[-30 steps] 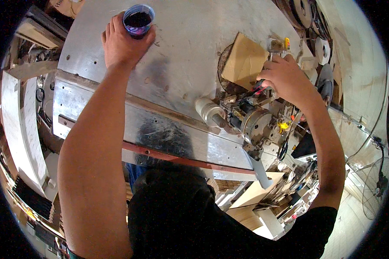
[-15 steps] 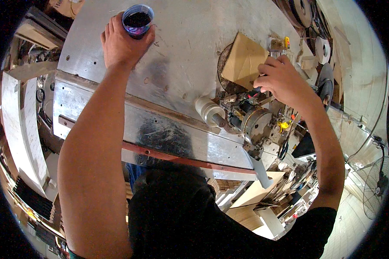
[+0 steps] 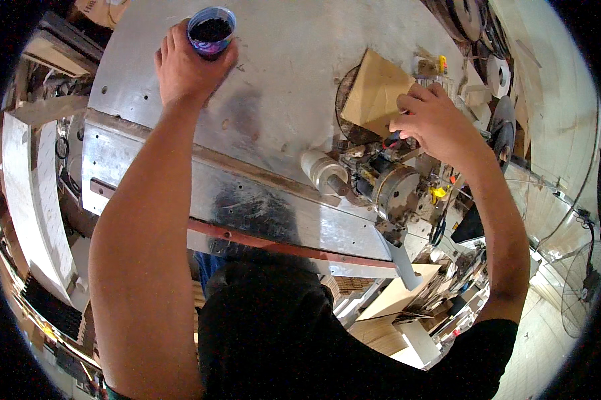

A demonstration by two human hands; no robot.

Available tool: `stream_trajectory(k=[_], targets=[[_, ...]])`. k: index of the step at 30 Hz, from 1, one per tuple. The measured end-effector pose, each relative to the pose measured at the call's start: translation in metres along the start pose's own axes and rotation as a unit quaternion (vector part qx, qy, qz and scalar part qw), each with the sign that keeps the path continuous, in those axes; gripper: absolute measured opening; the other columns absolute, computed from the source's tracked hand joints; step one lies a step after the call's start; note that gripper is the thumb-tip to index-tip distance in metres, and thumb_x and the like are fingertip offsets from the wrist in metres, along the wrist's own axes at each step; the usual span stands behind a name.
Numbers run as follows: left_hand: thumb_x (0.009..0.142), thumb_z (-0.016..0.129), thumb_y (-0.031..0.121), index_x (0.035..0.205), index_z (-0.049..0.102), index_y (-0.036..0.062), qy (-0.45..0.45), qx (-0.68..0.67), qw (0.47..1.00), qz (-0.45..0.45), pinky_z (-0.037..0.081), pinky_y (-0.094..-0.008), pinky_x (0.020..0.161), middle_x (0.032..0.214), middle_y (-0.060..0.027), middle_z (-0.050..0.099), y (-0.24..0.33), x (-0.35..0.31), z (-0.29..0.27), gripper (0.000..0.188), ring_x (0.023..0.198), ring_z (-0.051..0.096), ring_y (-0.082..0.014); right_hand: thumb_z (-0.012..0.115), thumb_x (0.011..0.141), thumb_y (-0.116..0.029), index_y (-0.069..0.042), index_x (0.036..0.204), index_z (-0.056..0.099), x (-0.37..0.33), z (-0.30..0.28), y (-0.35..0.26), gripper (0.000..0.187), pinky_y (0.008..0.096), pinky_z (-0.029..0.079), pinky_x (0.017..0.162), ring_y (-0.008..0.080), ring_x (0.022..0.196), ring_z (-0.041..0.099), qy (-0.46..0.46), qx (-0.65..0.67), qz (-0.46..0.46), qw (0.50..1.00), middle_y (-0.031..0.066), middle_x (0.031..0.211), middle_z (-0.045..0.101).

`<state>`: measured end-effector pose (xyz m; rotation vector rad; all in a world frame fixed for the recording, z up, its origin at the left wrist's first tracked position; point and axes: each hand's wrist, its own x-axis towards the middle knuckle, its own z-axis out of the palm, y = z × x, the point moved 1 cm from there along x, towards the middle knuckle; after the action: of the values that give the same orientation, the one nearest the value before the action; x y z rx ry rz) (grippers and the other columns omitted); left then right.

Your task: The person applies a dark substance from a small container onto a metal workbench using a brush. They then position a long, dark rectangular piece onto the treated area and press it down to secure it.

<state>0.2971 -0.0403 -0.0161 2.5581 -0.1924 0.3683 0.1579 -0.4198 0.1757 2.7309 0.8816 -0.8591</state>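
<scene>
In the head view, my left hand (image 3: 188, 73) grasps a patterned cup (image 3: 212, 49) over the metal table's (image 3: 280, 80) far side, while my right hand (image 3: 437, 123) curls above the machine (image 3: 395, 192) near the cardboard (image 3: 372, 93), whether gripping anything I cannot tell.

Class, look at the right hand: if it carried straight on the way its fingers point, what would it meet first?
The right hand would probably meet the tan sheet just to its left; depth is unclear here, so the two may be touching.
</scene>
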Motion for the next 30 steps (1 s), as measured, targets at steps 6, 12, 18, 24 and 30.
stream_trajectory(k=[6, 12, 18, 24, 30], targets=[[0.083, 0.087, 0.06, 0.143, 0.057, 0.0091, 0.013, 0.009, 1.0, 0.008, 0.044, -0.0548, 0.12, 0.137, -0.0136, 0.067, 0.004, 0.0, -0.002, 0.084, 0.135, 0.062, -0.0365, 0.084, 0.085, -0.014, -0.022, 0.105, 0.081, -0.001, -0.006, 0.005, 0.021, 0.0553, 0.047, 0.111, 0.0289, 0.132, 0.061, -0.006, 0.033, 0.005, 0.999, 0.0025, 0.125, 0.069], [0.082, 0.089, 0.059, 0.144, 0.056, 0.009, 0.013, 0.005, 1.0, 0.004, 0.044, -0.055, 0.119, 0.138, -0.0132, 0.067, 0.0, 0.0, 0.002, 0.086, 0.136, 0.062, -0.0361, 0.084, 0.089, -0.016, -0.016, 0.104, 0.081, -0.003, -0.006, 0.008, 0.015, 0.0491, 0.046, 0.108, 0.0293, 0.123, 0.06, 0.064, 0.07, -0.007, 0.995, 0.0044, 0.114, 0.067], [0.083, 0.087, 0.06, 0.144, 0.056, 0.0095, -0.002, 0.019, 1.0, 0.002, 0.043, -0.0542, 0.12, 0.138, -0.0131, 0.067, 0.002, 0.001, -0.002, 0.085, 0.137, 0.061, -0.0357, 0.082, 0.093, -0.016, -0.014, 0.105, 0.082, 0.004, 0.0, 0.0, 0.013, 0.0482, 0.046, 0.105, 0.0299, 0.12, 0.06, 0.033, 0.051, -0.011, 0.998, 0.0051, 0.113, 0.068], [0.084, 0.086, 0.061, 0.145, 0.055, 0.0101, -0.001, 0.016, 1.0, 0.0, 0.043, -0.0544, 0.119, 0.137, -0.0126, 0.067, 0.002, -0.001, -0.001, 0.085, 0.137, 0.061, -0.0355, 0.08, 0.091, -0.025, -0.02, 0.097, 0.08, 0.005, 0.007, 0.004, 0.008, 0.0489, 0.052, 0.103, 0.0293, 0.116, 0.066, 0.002, -0.035, 0.029, 0.999, 0.0034, 0.107, 0.071], [0.084, 0.087, 0.06, 0.144, 0.056, 0.0102, -0.006, 0.006, 1.0, -0.003, 0.043, -0.0543, 0.12, 0.138, -0.0128, 0.067, 0.001, 0.0, 0.0, 0.085, 0.138, 0.061, -0.0353, 0.072, 0.094, -0.024, -0.014, 0.09, 0.081, -0.003, -0.008, 0.01, 0.013, 0.0532, 0.06, 0.084, 0.0385, 0.093, 0.074, -0.02, 0.007, 0.124, 0.992, 0.0138, 0.088, 0.076]])
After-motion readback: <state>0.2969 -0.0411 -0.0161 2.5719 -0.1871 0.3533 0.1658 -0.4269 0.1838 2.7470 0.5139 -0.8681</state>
